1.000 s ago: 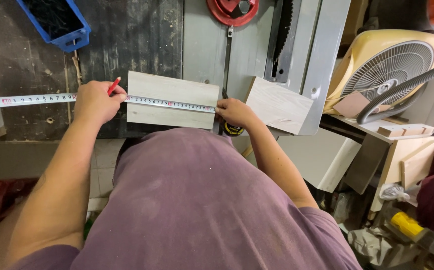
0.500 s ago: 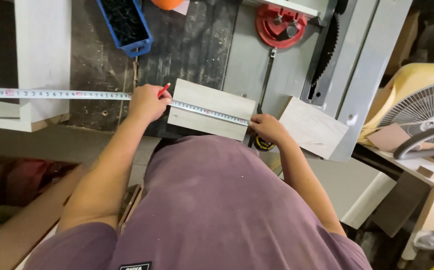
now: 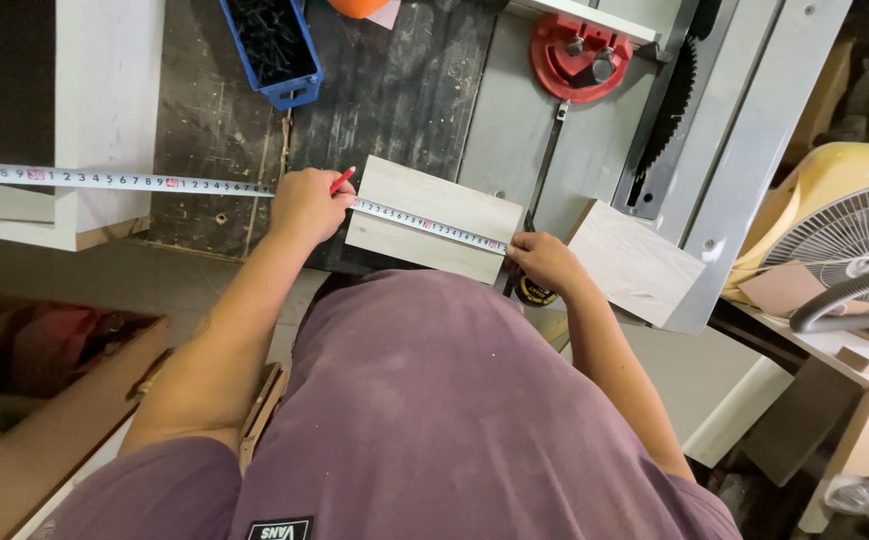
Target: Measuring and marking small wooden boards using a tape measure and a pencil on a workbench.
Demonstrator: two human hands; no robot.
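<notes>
Nearest the body, the right hand (image 3: 545, 262) presses down at the right end of a pale board (image 3: 435, 219), fingers curled over the tape measure case (image 3: 533, 291), which sits just off the board's near right corner at the edge of the table (image 3: 515, 110). The left hand (image 3: 305, 205) rests at the board's left end, fingers closed around a red pencil (image 3: 342, 180) whose tip points toward the board's left edge. The tape (image 3: 115, 181) lies flat along the board's length and runs on past the left hand, well out over the dark bench (image 3: 385, 80) to the left. The board lies close to the near edge of the work surface. Just right of it sits a second pale board (image 3: 635, 262), tilted, with a narrow gap between them. Farther back the saw blade (image 3: 670, 110) stands in its slot, a red round part (image 3: 580, 55) beside it, and a blue tray (image 3: 270, 45) of dark screws sits at far left. A fan (image 3: 840, 235) stands off to the right.
</notes>
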